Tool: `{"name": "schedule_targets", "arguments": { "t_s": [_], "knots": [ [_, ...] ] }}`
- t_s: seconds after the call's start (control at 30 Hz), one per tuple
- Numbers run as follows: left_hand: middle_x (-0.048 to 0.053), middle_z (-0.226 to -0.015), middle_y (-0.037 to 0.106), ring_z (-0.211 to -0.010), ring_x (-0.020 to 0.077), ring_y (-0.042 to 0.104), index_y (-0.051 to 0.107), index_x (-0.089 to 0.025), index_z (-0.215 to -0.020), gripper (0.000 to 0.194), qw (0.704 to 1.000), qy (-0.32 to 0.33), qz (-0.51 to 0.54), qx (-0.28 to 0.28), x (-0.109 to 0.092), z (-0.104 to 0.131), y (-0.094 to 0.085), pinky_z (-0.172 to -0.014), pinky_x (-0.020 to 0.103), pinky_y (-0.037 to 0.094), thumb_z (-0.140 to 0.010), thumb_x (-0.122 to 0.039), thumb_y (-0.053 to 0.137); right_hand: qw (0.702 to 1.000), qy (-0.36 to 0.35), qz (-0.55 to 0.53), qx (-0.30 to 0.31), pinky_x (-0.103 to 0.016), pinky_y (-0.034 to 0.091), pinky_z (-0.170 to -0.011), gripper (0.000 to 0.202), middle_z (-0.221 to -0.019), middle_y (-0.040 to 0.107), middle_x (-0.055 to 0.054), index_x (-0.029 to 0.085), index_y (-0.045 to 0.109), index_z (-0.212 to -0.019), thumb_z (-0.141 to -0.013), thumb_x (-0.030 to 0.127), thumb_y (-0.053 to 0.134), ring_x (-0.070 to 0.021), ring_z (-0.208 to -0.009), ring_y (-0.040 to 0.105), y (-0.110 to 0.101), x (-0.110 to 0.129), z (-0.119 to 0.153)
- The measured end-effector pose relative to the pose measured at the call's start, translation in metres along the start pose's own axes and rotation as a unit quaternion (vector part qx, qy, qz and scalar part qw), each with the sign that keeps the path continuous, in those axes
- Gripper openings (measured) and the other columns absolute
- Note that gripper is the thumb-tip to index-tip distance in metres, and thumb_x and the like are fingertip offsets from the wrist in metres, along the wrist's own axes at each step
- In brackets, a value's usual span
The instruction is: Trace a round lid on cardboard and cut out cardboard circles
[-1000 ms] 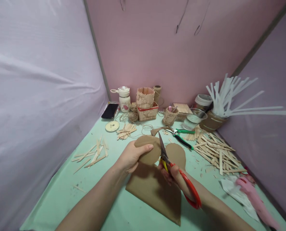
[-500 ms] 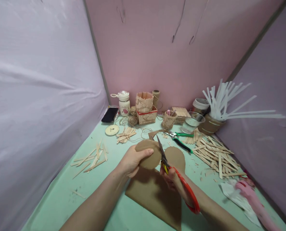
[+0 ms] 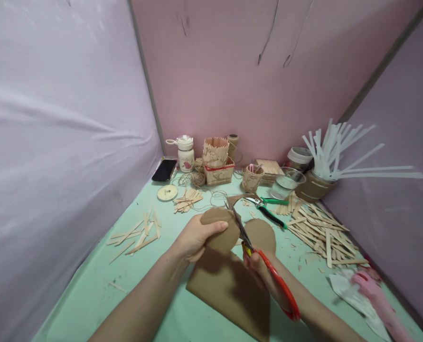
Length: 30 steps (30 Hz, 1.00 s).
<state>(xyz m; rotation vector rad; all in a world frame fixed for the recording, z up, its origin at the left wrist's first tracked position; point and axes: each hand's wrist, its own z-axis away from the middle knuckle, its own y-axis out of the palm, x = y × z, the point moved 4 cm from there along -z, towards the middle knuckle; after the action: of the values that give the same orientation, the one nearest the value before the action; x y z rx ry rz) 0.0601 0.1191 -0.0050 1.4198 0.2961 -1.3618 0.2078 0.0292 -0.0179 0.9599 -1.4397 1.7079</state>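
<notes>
A round brown cardboard piece (image 3: 218, 236) is pinched in my left hand (image 3: 196, 237), thumb on top. My right hand (image 3: 259, 268) is closed round the red-handled scissors (image 3: 277, 280). Their blades point up and away, slightly parted, at the right edge of the round piece. Another rounded cardboard piece (image 3: 261, 236) lies just beyond my right hand, partly covered by it. Under both hands rests a larger cardboard sheet (image 3: 229, 289) on the green table.
Pruning shears (image 3: 268, 211) lie beyond the hands. Wooden sticks (image 3: 321, 232) are heaped at right, near a pink glue gun (image 3: 371, 289). Loose sticks (image 3: 140, 237) lie at left. Along the back stand a white bottle (image 3: 185, 154), stick baskets (image 3: 218, 173) and a clear bowl (image 3: 286, 183).
The scissors and my right hand have shifted slightly right and down relative to the round piece. The blades are a little closer together. The whole view has shifted slightly.
</notes>
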Motion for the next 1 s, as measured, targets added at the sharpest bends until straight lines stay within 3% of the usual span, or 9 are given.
{"name": "schedule_targets", "arguments": {
  "t_s": [0.27,0.43,0.7,1.0],
  "knots": [
    [0.005,-0.082,0.073,-0.071,0.0161,0.065,0.073,-0.013,-0.09,0.034,1.0,-0.009,-0.015,0.015,-0.006,0.002,-0.001,-0.067,0.026,0.05,-0.061,-0.026,0.085,1.0,-0.022,0.001,0.0,-0.026,0.025,-0.045,0.063,-0.058,0.038,0.003,0.023,0.039,-0.066,-0.082,0.082,0.027,-0.013,-0.053,0.031,-0.006,-0.006,-0.002],
    [0.006,-0.083,0.073,-0.071,0.0165,0.064,0.073,-0.013,-0.089,0.034,0.999,-0.014,-0.028,0.015,-0.008,0.002,-0.003,-0.066,0.026,0.049,-0.059,-0.025,0.086,1.0,0.008,-0.006,0.002,-0.026,0.026,-0.047,0.054,-0.058,0.038,0.004,0.022,0.04,-0.067,-0.084,0.074,0.039,-0.0126,-0.054,0.03,-0.008,-0.012,-0.001],
    [0.005,-0.077,0.072,-0.068,0.0148,0.064,0.073,-0.013,-0.083,0.026,0.998,-0.014,-0.051,0.016,-0.011,-0.001,-0.01,-0.066,0.025,0.049,-0.064,-0.027,0.083,0.998,0.051,0.006,0.045,-0.026,0.027,-0.051,0.048,-0.063,0.038,0.004,0.022,0.039,-0.074,-0.085,0.069,0.04,-0.0123,-0.056,0.033,0.0,-0.007,-0.003],
    [0.005,-0.08,0.073,-0.07,0.0163,0.064,0.074,-0.014,-0.086,0.026,0.997,-0.011,-0.075,0.034,-0.005,0.002,0.0,-0.066,0.026,0.048,-0.065,-0.027,0.082,0.997,-0.066,-0.017,0.038,-0.031,0.037,-0.063,0.053,-0.081,0.047,-0.002,0.021,0.042,-0.087,-0.091,0.071,0.025,-0.017,-0.069,0.041,0.004,-0.011,-0.001]
  ]
}}
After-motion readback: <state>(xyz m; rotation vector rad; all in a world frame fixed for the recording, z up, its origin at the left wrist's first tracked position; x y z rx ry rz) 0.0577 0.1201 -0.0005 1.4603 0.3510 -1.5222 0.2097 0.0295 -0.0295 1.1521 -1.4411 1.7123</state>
